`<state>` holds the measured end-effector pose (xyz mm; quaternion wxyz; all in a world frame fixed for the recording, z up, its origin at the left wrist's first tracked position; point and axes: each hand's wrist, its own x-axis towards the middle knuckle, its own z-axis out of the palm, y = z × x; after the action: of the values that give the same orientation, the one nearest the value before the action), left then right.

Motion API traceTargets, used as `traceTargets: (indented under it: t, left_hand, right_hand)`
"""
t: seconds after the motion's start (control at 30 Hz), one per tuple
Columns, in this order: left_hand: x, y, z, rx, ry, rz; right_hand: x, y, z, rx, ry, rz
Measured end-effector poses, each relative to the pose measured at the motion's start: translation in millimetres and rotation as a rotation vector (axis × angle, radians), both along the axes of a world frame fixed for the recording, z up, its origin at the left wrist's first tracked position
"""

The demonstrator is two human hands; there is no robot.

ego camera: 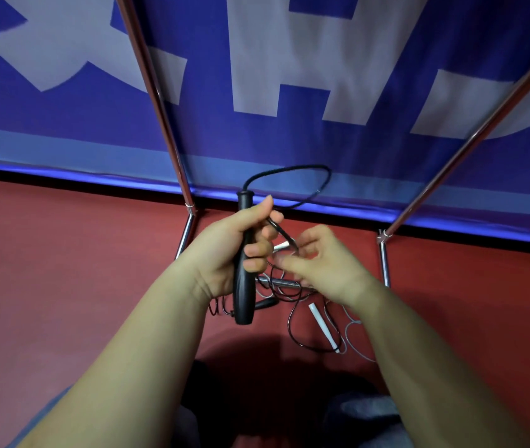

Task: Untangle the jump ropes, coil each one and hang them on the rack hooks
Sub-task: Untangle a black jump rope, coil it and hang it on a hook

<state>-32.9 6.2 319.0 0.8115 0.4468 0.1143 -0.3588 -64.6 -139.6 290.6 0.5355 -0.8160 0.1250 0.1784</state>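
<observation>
**Jump ropes: untangling barely begun, nothing coiled or hung**

While the rack [160, 101] stands against the blue banner [289, 59] with its chrome poles bare as far as they show, no hooks can be seen and no rope hangs anywhere on it. By my reading the task is in its first step: one rope is being drawn out of the heap, and the coiling and hanging are all left to do.

On the red floor [63, 270], across the rack's low crossbar, lies the tangle [292, 295] of black and pale cords, with a white handle [323, 328] among them and another white handle end [281, 245] showing between the hands.

The left hand [228, 250] has its grip wrapped round a black handle [244, 286], held upright above the heap; its black cord [292, 176] loops up in front of the banner and comes back down past the fingers. The right hand [325, 263] is blurred, fingers loosely bent at the cord near the tangle; I cannot tell whether it pinches anything.

No container shows; the ropes lie loose on the floor.
</observation>
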Motion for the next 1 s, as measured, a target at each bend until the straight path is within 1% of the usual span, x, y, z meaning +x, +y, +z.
traceTargets:
  t: [0.07,0.13,0.17,0.2,0.27,0.37,0.4,0.43,0.5,0.53,0.57,0.6,0.63,0.7,0.77,0.8,0.83,0.9,0.97,1.0]
  left_hand:
    - [-0.4,-0.2,0.0,0.006,-0.007,-0.036]
    - [0.8,0.4,-0.5,0.004,-0.026,-0.001]
    - [1.6,0.9,-1.2,0.023,-0.052,0.028]
    - [2.2,1.5,-2.8,0.072,-0.1,0.046]
    - [0.3,1.3,-6.4,0.255,-0.235,0.014]
    - [-8.4,-2.1,-11.4,0.528,-0.387,-0.223]
    - [-10.7,-3.3,-13.2,0.574,-0.409,-0.295]
    - [-11.9,-4.1,-14.3,0.599,-0.421,-0.324]
    - [-10.0,-3.9,-15.3,0.592,-0.432,-0.265]
    - [-8.0,-3.8,-15.2,0.564,-0.417,-0.206]
    - [-6.2,-4.2,-14.5,0.513,-0.384,-0.147]
    - [-4.3,-4.8,-13.6,0.444,-0.337,-0.095]
    - [-2.8,-5.5,-11.8,0.369,-0.282,-0.054]
    - [-1.0,-5.2,-7.3,0.209,-0.177,0.0]
    - [0.3,-2.5,-3.3,0.047,-0.095,0.032]
    - [0.9,-0.7,-2.4,-0.026,-0.07,0.04]
    - [0.8,1.2,-1.5,-0.09,-0.056,0.037]
    - [0.4,3.3,-0.1,-0.177,-0.054,0.019]
    - [0.5,3.7,1.1,-0.206,-0.065,0.027]
    - [1.4,3.5,0.9,-0.19,-0.072,0.048]
  right_hand:
    - [3.6,-4.0,3.8,-0.03,-0.067,-0.061]
    - [6.1,-4.2,7.3,0.011,-0.091,-0.02]
    - [6.0,-2.3,7.8,0.064,-0.086,-0.037]
    - [5.8,-0.3,10.3,0.163,-0.068,-0.097]
    - [7.5,-1.0,16.6,0.451,-0.019,-0.258]
    - [10.5,-12.4,26.3,0.865,0.015,-0.465]
    - [11.5,-16.4,27.0,0.957,0.008,-0.534]
    - [12.1,-18.6,28.6,1.027,-0.004,-0.591]
    - [12.4,-20.8,28.5,1.084,-0.034,-0.653]
    - [12.7,-21.2,27.3,1.068,-0.05,-0.648]
    - [12.8,-21.1,26.7,1.005,-0.062,-0.61]
    - [11.9,-20.4,26.4,0.873,-0.073,-0.538]
    - [10.4,-19.0,25.7,0.69,-0.079,-0.434]
    - [5.1,-13.1,24.2,0.305,-0.07,-0.144]
    - [-1.6,-3.9,19.6,0.059,-0.049,0.175]
    - [-4.0,0.3,15.5,-0.009,-0.043,0.27]
    - [-5.3,3.3,12.4,-0.065,-0.048,0.309]
    - [-3.4,2.5,4.4,-0.21,-0.1,0.29]
    - [0.7,-4.7,-2.8,-0.405,-0.126,0.224]
    - [2.2,-7.9,-5.0,-0.432,-0.121,0.168]
